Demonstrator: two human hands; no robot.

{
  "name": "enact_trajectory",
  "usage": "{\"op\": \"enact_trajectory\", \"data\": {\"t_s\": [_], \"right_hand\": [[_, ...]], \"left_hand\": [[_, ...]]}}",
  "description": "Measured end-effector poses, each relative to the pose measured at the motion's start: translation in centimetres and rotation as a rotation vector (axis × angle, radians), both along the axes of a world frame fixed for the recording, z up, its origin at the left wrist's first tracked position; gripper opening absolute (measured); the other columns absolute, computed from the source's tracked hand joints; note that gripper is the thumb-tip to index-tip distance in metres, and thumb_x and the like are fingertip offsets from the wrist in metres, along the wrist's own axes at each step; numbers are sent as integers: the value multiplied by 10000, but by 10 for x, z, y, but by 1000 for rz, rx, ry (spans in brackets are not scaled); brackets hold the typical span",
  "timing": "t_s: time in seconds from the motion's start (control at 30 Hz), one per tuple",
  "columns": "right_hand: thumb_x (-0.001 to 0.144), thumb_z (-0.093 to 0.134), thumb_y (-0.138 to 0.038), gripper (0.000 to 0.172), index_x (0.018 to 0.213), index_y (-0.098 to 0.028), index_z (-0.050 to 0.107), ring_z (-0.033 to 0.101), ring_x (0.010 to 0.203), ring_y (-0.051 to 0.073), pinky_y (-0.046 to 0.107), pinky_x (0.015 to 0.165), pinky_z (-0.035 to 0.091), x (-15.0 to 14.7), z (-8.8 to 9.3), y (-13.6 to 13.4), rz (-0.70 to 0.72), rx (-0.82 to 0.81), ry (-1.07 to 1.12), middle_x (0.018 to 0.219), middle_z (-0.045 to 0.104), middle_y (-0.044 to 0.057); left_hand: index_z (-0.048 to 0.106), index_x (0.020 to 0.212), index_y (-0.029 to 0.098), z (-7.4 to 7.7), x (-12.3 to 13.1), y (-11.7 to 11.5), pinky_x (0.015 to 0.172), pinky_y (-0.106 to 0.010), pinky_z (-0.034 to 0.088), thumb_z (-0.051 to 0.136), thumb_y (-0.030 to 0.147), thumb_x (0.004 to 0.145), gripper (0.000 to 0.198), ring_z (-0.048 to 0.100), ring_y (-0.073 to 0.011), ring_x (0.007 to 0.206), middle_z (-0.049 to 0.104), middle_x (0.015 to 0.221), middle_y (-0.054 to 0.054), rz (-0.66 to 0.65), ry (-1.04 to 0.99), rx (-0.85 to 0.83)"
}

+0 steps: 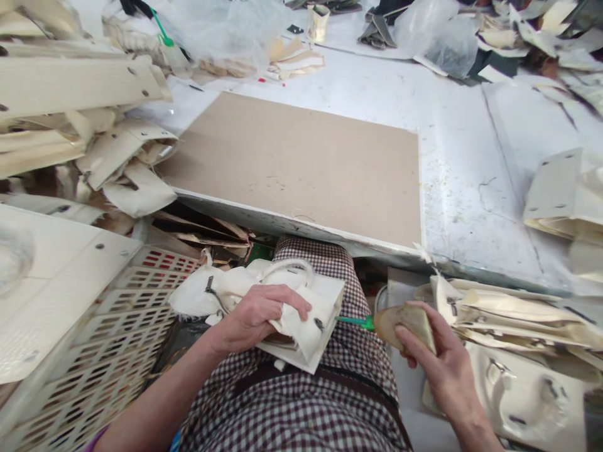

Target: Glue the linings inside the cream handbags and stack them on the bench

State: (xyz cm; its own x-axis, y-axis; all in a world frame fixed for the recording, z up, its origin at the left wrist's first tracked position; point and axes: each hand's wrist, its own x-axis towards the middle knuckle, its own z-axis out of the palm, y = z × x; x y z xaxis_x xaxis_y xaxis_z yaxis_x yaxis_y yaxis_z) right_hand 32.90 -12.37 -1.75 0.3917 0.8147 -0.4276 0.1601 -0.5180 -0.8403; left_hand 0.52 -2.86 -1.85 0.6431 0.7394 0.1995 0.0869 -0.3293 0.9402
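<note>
On my lap rests a small cream handbag [325, 292], partly assembled, with a curved handle and dark metal fittings. My left hand [266, 314] is closed on it, the fingers pressed over its front flap. My right hand [436, 348] grips a stained, yellowish squeeze bottle [400, 323] with a long thin green nozzle. That nozzle points left, its tip at the bag's right edge; whether it touches cannot be made out. The fingers under the bag and behind the bottle are partly hidden.
A brown board [301, 163] lies on the white table [461, 157] ahead. Cream bag parts [80, 88] are heaped at left, above a plastic crate [108, 339]. More cream bags [522, 376] lie at right. Clear plastic [217, 31] and scraps fill the table's far side.
</note>
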Motion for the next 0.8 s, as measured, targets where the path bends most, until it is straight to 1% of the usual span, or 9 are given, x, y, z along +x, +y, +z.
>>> {"op": "enact_trajectory", "data": {"t_s": [0.1, 0.23, 0.37, 0.47, 0.57, 0.63, 0.7, 0.8], "right_hand": [[698, 855, -518, 603, 1184, -218, 663, 535, 538, 146, 247, 449, 482, -3, 6, -4, 8, 3, 37, 788, 664, 2], [715, 837, -521, 562, 1159, -213, 684, 518, 548, 141, 229, 416, 440, -10, 14, -5, -24, -5, 160, 804, 666, 6], [727, 843, -503, 553, 1157, -201, 668, 517, 519, 137, 246, 442, 461, -12, 9, 0, -98, 66, 132, 765, 666, 3], [726, 847, -501, 559, 1161, -202, 663, 523, 499, 138, 258, 464, 481, -12, 3, 1, -100, 69, 92, 736, 669, 1], [721, 850, -505, 553, 1149, -203, 674, 526, 501, 137, 253, 452, 472, -13, 2, -3, -87, 51, 119, 756, 675, 10], [718, 854, -509, 561, 1151, -198, 681, 529, 521, 138, 246, 437, 456, -14, 3, -6, -80, 36, 178, 793, 677, 23], [703, 868, -504, 591, 1167, -190, 680, 526, 526, 138, 238, 428, 434, -15, 5, -9, -91, 21, 271, 785, 663, 23], [688, 883, -478, 600, 1164, -174, 681, 496, 493, 122, 221, 413, 388, -19, 8, -12, -173, 30, 447, 712, 627, 13]], "left_hand": [[758, 848, 158, 2, 1, 1, 869, -269, 581, 541, 259, 1022, 296, 745, -194, 937, 788, 950, -135, -12, -5, 11], [776, 869, 165, 4, 1, 1, 857, -258, 577, 570, 312, 1009, 289, 743, -196, 921, 787, 946, -130, 19, 6, -89], [788, 870, 180, 3, 0, 1, 868, -259, 572, 638, 345, 970, 244, 738, -203, 924, 785, 950, -115, 54, -1, -179], [789, 856, 181, 3, -1, 2, 868, -265, 572, 643, 353, 966, 251, 740, -210, 931, 786, 950, -119, 47, -1, -146], [784, 863, 180, 3, -1, 3, 880, -280, 571, 612, 361, 983, 278, 740, -213, 945, 785, 956, -127, 17, -2, -96], [779, 872, 177, 3, 0, 3, 879, -293, 573, 598, 356, 990, 281, 738, -215, 948, 782, 962, -131, 2, 0, -82], [777, 861, 175, 2, 1, 3, 872, -313, 576, 610, 353, 983, 273, 735, -225, 942, 782, 949, -131, -4, -8, -71], [777, 872, 175, 3, 1, 4, 857, -338, 583, 636, 346, 967, 241, 731, -239, 922, 778, 922, -122, 66, -14, -92]]}}
